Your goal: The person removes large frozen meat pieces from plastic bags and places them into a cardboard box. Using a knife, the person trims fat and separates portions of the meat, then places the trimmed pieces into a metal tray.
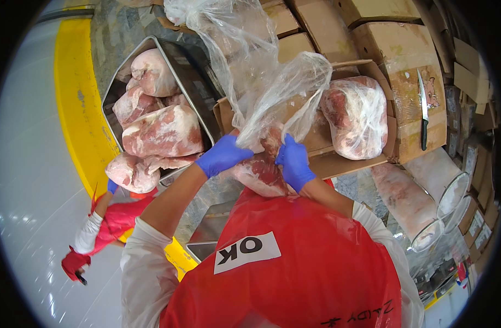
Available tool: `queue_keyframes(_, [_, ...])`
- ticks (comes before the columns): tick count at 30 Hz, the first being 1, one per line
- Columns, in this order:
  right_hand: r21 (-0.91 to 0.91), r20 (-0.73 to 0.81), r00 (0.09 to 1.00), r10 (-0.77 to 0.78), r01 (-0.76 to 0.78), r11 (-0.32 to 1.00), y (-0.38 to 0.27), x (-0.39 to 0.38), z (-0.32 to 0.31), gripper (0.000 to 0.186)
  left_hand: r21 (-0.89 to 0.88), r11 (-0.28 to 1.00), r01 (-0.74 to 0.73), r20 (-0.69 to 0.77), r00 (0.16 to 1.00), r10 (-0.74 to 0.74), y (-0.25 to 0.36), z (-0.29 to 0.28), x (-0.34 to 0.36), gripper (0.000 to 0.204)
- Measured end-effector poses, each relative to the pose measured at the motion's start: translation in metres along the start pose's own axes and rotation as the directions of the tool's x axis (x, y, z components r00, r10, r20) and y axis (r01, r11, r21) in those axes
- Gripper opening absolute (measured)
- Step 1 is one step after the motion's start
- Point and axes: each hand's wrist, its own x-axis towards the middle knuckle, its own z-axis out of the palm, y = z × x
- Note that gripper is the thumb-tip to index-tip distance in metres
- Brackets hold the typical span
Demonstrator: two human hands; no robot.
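A clear plastic bag [272,93] stretches up from a piece of raw meat [258,177] in front of my apron. My left hand [226,156], in a blue glove, is closed on the bag's left edge beside the meat. On the other side, my right hand [295,162], also gloved in blue, grips the plastic with bent fingers. The meat's lower part is bare, and the bag hides some of its upper part. To the right, another wrapped piece of meat [357,117] lies in an open cardboard box [349,164].
Left of me stands a metal bin [198,93] heaped with raw meat [163,134]. A co-worker in red [119,218] reaches to its lower corner. A knife [423,109] lies on a closed carton [409,60]. Wrapped meat rolls [406,202] lie at the right.
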Motion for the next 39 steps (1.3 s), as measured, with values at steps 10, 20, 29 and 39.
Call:
queue_keyframes(10, [0.478, -0.033, 0.999, 0.043, -0.022, 0.878, -0.076, -0.023, -0.038, 0.038, -0.278, 0.960, -0.033, -0.162, 0.987, -0.013, -0.020, 0.024, -0.031, 0.040])
queue_keyframes(20, [0.343, -0.043, 0.999, 0.021, -0.005, 0.939, -0.060, -0.055, -0.046, 0.050, -0.191, 0.980, -0.050, -0.330, 0.944, -0.017, -0.091, 0.032, 0.012, 0.041])
queue_keyframes(29, [0.294, -0.166, 0.959, 0.229, -0.174, 0.940, -0.033, -0.053, -0.082, 0.046, -0.357, 0.922, -0.147, -0.634, 0.763, -0.124, -0.137, -0.004, 0.021, 0.033])
queue_keyframes(39, [0.182, -0.236, 0.971, -0.033, 0.078, 0.980, -0.087, -0.074, -0.079, 0.035, -0.164, 0.905, -0.393, -0.538, 0.804, 0.252, -0.035, -0.087, 0.050, 0.035])
